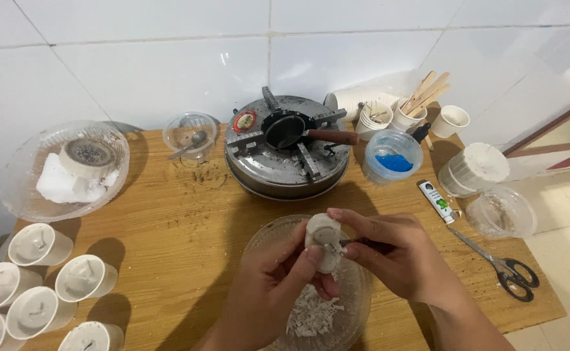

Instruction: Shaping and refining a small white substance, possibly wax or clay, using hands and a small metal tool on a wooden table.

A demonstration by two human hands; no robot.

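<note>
My left hand [268,286] holds a round white wax block [322,233] over a clear glass bowl [356,305]. My right hand [392,250] grips a thin dark-handled metal tool [356,243] whose tip presses against the block. White wax shavings [311,315] lie in the bowl below both hands.
A round metal stove [285,169] with a small dark pan [285,130] stands at the back. Several white cups with wax [80,276] sit at the left, below a large glass bowl [25,188]. Scissors [502,266], a small tube [438,201], containers and wooden sticks [428,91] lie at the right.
</note>
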